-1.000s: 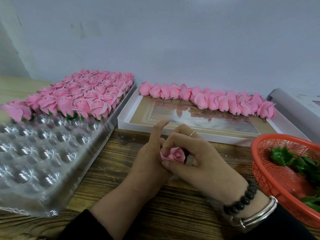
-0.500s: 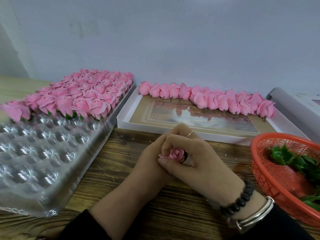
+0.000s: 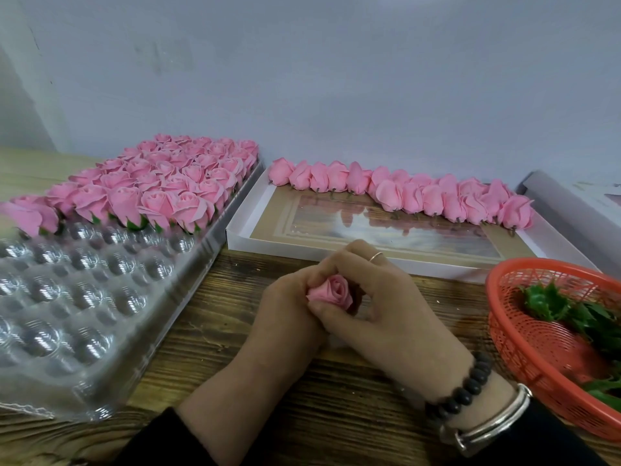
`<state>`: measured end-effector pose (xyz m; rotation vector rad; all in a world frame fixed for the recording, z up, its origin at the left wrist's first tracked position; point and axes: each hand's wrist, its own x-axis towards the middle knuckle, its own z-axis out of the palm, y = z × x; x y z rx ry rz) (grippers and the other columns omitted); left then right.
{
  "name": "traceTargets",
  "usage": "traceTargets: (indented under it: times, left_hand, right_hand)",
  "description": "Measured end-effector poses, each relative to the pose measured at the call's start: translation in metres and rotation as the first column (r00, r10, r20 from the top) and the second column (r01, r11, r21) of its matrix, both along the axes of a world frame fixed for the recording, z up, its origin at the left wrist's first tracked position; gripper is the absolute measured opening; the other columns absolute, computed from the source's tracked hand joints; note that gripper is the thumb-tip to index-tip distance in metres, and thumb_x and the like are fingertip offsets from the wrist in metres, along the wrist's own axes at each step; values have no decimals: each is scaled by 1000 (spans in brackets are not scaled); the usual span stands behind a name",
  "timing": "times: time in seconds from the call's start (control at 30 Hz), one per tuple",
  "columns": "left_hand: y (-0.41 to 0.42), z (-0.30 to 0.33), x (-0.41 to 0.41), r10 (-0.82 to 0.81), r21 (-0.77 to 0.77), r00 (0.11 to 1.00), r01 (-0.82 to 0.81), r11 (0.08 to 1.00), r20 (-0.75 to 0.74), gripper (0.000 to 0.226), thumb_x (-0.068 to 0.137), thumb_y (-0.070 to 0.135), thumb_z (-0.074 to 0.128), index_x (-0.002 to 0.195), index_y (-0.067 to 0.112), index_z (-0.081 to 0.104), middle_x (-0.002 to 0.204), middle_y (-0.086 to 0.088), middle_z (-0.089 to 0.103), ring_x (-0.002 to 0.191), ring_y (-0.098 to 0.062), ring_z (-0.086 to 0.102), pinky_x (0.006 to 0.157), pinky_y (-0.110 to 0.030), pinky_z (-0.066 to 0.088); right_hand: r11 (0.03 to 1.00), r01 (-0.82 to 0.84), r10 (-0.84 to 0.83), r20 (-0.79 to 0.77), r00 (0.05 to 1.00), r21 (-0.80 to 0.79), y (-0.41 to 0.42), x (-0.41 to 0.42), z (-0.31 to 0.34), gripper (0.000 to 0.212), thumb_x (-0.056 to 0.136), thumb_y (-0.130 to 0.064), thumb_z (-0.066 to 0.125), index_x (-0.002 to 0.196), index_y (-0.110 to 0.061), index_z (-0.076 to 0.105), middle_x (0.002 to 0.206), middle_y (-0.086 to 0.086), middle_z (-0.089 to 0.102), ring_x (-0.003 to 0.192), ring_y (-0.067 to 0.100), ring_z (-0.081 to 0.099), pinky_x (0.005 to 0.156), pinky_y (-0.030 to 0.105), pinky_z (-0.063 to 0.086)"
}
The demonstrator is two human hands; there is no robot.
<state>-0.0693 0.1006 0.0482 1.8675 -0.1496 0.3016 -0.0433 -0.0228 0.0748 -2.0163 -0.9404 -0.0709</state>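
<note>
Fingers (image 3: 331,269) of my right hand (image 3: 396,317) curl over a pink rose head (image 3: 332,292), thumb beneath it. My left hand (image 3: 282,317) pinches the flower from the other side, so both hands are clamped on it, just above the wooden bench (image 3: 208,317), roughly midway between its left and right edges. Toward the left edge sits a clear plastic tray (image 3: 84,297), its far rows filled with roses (image 3: 161,193). Along the back edge lies a white box (image 3: 235,235) holding a row of loose roses (image 3: 420,196). A red basket (image 3: 497,297) of green leaf pieces (image 3: 544,301) stands at the right edge. I judge the bloom is being shaped or fitted, so I would grip lightly at the base, turn slowly, and spare the outer petals.
</note>
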Motion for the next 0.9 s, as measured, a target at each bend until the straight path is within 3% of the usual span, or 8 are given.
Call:
traceTargets:
  times: [0.1,0.17,0.23,0.3,0.43,0.6,0.73,0.9]
  left_hand:
    - [1,0,1,-68,16,995,69,997,-68,42,58,25,73,98,22,58,89,12,66,83,4,62,68,-10,48]
    - [3,3,1,-134,54,987,139,989,-85,25,66,13,70,81,29,58,76,23,66,75,13,60,62,-4,44]
    - [6,3,-2,-155,105,980,168,980,-121,39,77,-4,63,59,31,56,59,28,62,61,16,57,51,-2,40]
    - [7,3,-4,-186,58,974,195,979,-129,48,78,-10,60,51,29,60,53,20,63,54,12,58,49,-3,40]
    - [7,4,-2,-132,-44,990,130,991,-51,33,75,-3,68,65,28,66,67,12,70,65,2,64,57,-8,46]
    - [4,3,-2,-74,15,997,74,997,-8,34,72,-3,72,69,30,63,68,20,68,67,8,62,57,-6,44]
    - [7,0,1,-145,-89,989,142,986,-33,50,60,-1,81,99,20,59,90,9,68,84,-2,65,69,-14,49]
    - [13,1,1,-221,-55,974,218,974,-58,51,59,2,81,100,24,61,95,7,69,91,-6,65,73,-16,50]
  right_hand:
    - [1000,-21,21,-3,1000,-17,-1,0,2,18,77,-11,65,79,-28,60,87,-13,47,83,4,52,70,16,46]
    - [998,-41,42,32,999,-39,0,-1,2,13,77,-12,62,77,-25,60,85,-12,47,80,4,51,69,14,43]
    - [998,-57,58,39,998,-36,0,-3,3,5,80,-20,63,78,-23,60,86,-11,48,79,5,54,66,13,45]
    - [997,-66,66,-2,998,-25,-1,-3,5,7,78,-30,66,82,-26,61,89,-12,50,82,3,55,67,12,46]
    - [996,-93,93,-94,991,-1,-7,2,9,34,72,-20,75,98,-38,62,98,-17,56,95,-3,53,81,10,41]
    - [996,-87,85,-60,995,-18,-5,2,7,14,76,-15,72,82,-25,65,87,-14,52,84,2,54,75,12,42]
    - [997,-66,66,4,998,-27,-4,3,6,16,77,-14,70,79,-28,63,86,-12,54,86,6,55,77,18,45]
    - [996,-73,74,12,997,-44,-5,3,7,14,76,-11,70,76,-24,65,85,-9,60,86,1,54,76,11,42]
